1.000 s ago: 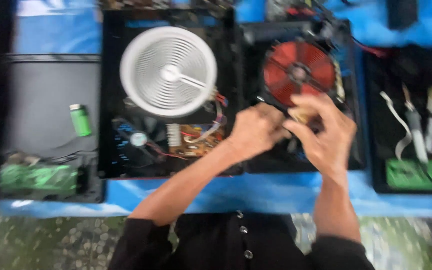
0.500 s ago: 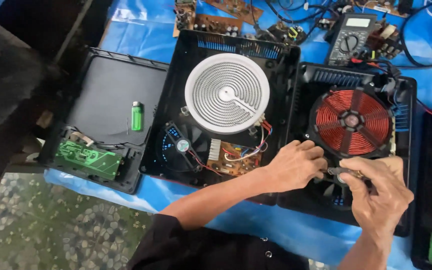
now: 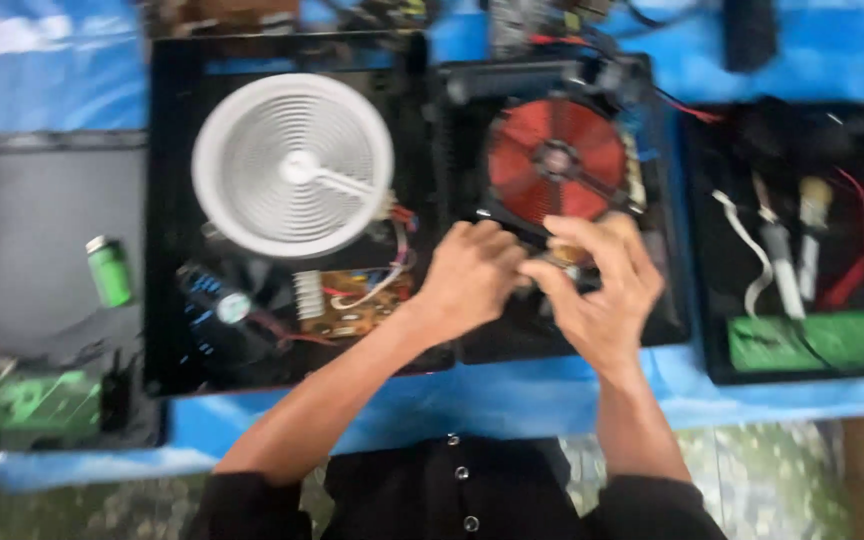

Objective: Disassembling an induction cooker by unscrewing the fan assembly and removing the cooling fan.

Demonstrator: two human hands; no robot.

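Resting side by side near the front edge of the blue-covered tabletop (image 3: 512,395), both hands are seen inside an opened black cooker housing (image 3: 667,310), just below the red-orange coil disc (image 3: 555,160). The left hand (image 3: 467,280) is curled with its knuckles up, the fingers bent down into the housing; what they grip, if anything, cannot be told through the blur. The right hand (image 3: 602,295) is partly closed, its thumb and fingertips drawn together against the left hand's fingers around a small tan part (image 3: 572,253) that is mostly hidden between them. To the left, a second opened housing is occupied by a white ribbed heating disc (image 3: 292,165), a small black fan (image 3: 220,300) and a brownish circuit board (image 3: 352,305) with coloured wires. Farther left, a green lighter (image 3: 109,272) is laid on a dark flat panel (image 3: 42,220), and a green circuit board (image 3: 22,400) is placed near the front left corner. Toward the right edge, a black tray (image 3: 712,260) is filled with cables, probes and another green board (image 3: 817,340).
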